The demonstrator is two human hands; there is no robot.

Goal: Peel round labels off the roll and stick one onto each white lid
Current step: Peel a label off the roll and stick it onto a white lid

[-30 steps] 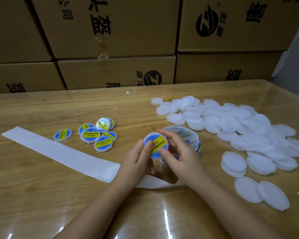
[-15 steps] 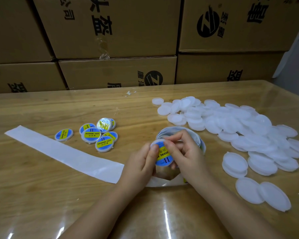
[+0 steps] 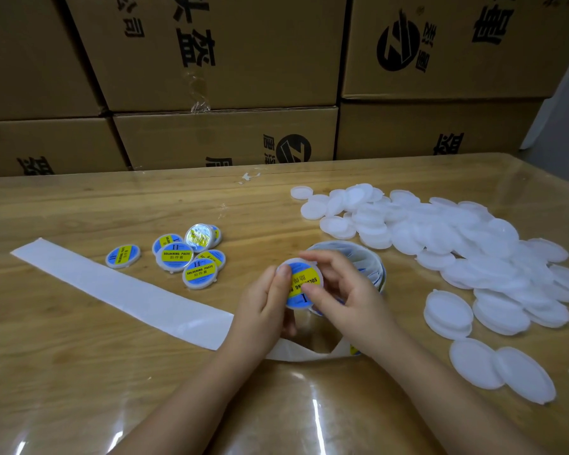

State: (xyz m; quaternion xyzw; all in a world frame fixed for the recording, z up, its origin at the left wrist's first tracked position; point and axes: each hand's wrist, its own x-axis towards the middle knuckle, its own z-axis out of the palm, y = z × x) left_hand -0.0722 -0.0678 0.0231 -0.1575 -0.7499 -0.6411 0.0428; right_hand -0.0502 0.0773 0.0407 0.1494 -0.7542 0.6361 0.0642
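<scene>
Labelled lid is pinched between the left hand and right hand.

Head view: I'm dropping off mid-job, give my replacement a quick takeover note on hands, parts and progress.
Left hand: holds the lid, thumb pressing on its label.
Right hand: pinches the same lid at its rim.
Held lid: above the table, in front of the label roll, with a blue-and-yellow label on it.
Done: several labelled lids lie left of the roll, beside the bare backing strip.
Left: set this one down; a big pile of bare white lids on the right awaits labels.
</scene>
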